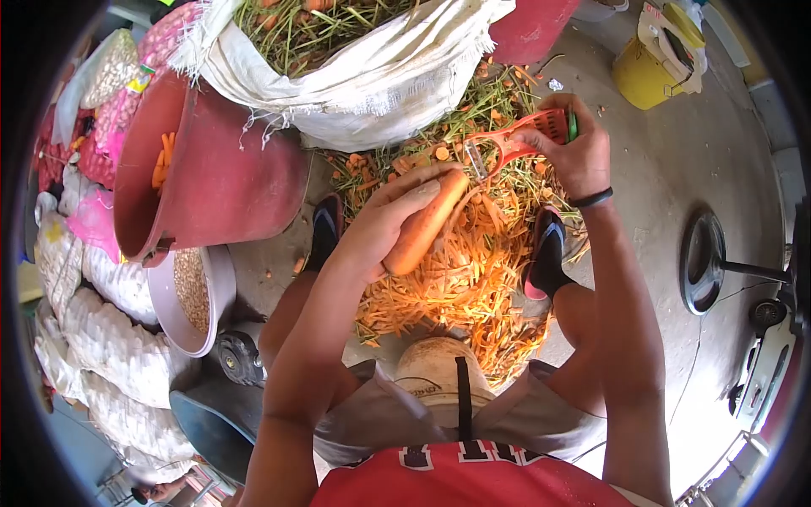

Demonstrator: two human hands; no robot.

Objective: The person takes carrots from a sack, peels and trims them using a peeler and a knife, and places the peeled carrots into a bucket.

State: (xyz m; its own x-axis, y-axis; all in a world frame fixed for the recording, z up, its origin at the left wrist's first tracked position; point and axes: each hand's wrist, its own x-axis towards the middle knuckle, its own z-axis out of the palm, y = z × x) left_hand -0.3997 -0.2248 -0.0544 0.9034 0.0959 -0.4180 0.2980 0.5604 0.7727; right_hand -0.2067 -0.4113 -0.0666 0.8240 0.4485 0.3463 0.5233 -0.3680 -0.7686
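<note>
My left hand [390, 218] is closed around a thick orange carrot [428, 224], which slants up and to the right. In my right hand [576, 145] is an orange-red vegetable peeler [507, 144], its handle gripped near a green part by the palm. The peeler's metal blade is close to the upper end of the carrot; whether they touch I cannot tell. Below the carrot spreads a heap of orange carrot peelings [456, 291] on the floor between my feet. Green stalks and carrot ends [515, 106] lie beyond it.
A white sack [380, 89] of stalks and carrot scraps stands ahead. To its left is a tilted red tub [236, 169] with carrots inside. Further left are a pale basin [221, 287] and filled bags [110, 338]. A yellow bucket [642, 76] stands at the upper right.
</note>
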